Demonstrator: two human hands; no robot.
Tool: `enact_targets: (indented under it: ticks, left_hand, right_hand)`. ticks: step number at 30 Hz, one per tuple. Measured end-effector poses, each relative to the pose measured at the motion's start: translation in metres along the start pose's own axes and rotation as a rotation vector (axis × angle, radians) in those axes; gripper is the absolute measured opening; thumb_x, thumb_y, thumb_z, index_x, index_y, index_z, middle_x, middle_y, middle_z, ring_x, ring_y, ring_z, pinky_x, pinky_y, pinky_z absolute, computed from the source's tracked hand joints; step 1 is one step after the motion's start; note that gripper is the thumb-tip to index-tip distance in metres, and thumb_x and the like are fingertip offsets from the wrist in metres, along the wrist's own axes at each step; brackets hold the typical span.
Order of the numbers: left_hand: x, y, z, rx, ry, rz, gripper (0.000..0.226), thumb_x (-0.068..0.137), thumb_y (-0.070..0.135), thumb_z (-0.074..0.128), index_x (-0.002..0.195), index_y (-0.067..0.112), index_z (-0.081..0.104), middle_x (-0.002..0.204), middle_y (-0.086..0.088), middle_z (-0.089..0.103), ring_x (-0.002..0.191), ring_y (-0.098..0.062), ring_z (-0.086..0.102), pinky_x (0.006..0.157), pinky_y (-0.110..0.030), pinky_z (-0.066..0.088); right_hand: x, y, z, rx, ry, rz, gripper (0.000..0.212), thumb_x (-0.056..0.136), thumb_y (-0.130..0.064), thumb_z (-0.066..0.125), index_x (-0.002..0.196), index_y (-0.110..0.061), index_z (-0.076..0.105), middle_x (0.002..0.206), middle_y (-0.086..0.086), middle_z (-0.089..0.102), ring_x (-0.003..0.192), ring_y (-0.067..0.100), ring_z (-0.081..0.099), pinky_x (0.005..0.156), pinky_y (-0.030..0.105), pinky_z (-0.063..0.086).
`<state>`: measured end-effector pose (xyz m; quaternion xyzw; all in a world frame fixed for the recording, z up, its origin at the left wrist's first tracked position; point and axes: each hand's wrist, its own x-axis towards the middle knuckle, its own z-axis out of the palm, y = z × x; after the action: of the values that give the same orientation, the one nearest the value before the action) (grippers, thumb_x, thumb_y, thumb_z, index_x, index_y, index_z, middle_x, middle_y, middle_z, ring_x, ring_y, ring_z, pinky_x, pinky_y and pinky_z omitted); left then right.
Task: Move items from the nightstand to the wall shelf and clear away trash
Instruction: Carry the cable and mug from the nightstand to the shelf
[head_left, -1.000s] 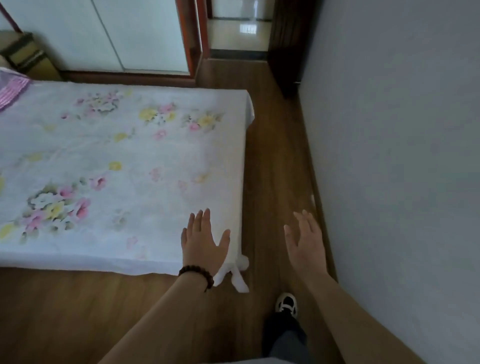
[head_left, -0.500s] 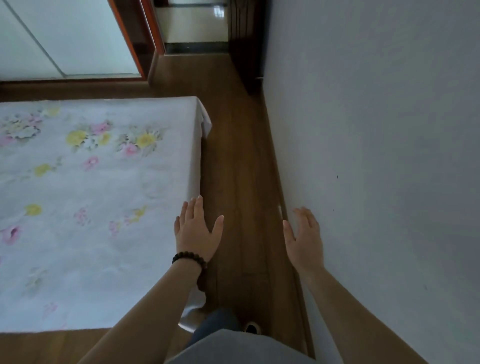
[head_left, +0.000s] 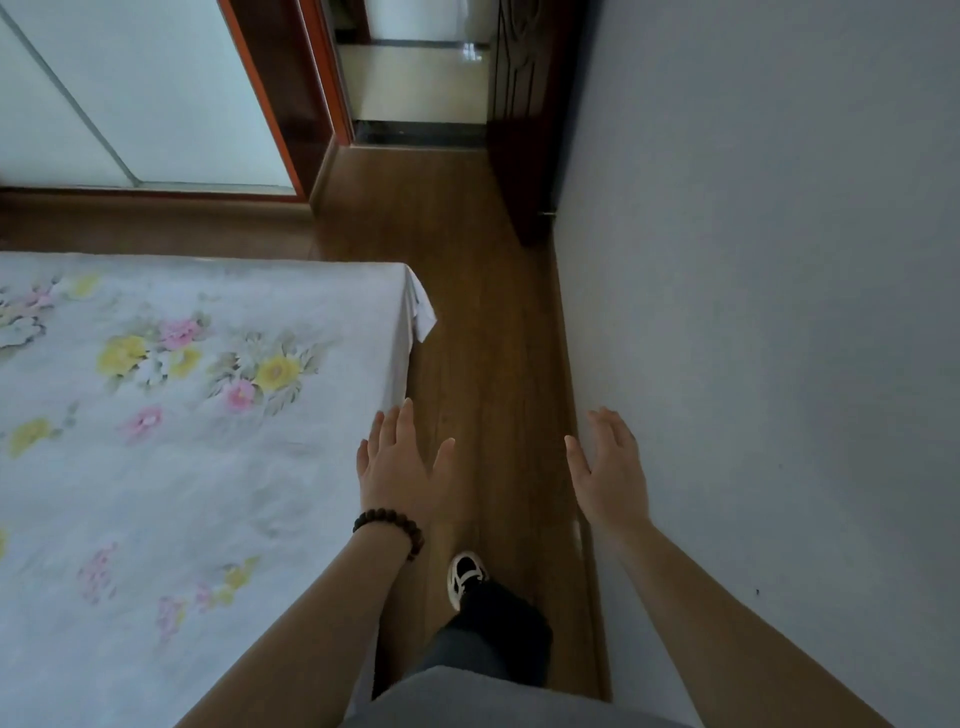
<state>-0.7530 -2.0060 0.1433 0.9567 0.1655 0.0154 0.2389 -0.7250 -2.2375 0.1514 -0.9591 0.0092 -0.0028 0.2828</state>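
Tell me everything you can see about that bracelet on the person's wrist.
The bracelet is a single string of small round beads, dark brown to black, looking like wood. It circles the wrist just below the left hand, sitting snugly against the skin, and only its upper arc shows. The hand above it is open, fingers spread, holding nothing. Nothing but the wrist touches the bracelet; bed edge and wooden floor lie beneath it.

1. A wooden floor (head_left: 483, 332) ran in a narrow strip between a bed and a plain pale wall (head_left: 769, 270).
2. The bed (head_left: 171, 467) on the left wore a white sheet printed with yellow and pink flowers, one corner hanging over the edge.
3. Beyond it stood a wardrobe (head_left: 130, 88) with pale sliding doors and a reddish frame.
4. A dark wooden door (head_left: 524, 119) stood open against the wall.
5. Past the doorway, a light tiled floor (head_left: 421, 83) caught a bright reflection.
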Motion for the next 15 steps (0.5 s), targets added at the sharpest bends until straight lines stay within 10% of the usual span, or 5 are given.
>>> enact_targets:
  ticks: [15]
  left_hand:
    - [0.322, 0.08, -0.007, 0.011, 0.029, -0.009, 0.071, 0.091, 0.057, 0.038, 0.147, 0.017, 0.021, 0.156, -0.003, 0.022, 0.144, -0.022, 0.013, 0.116, -0.047, 0.017]
  right_hand:
    - [0.329, -0.063, 0.007, -0.005, 0.018, -0.08, 0.049, 0.097, -0.039, 0.042, 0.14, -0.014, 0.04, 0.149, 0.007, 0.037, 0.139, 0.021, 0.028, 0.11, 0.033, 0.025]
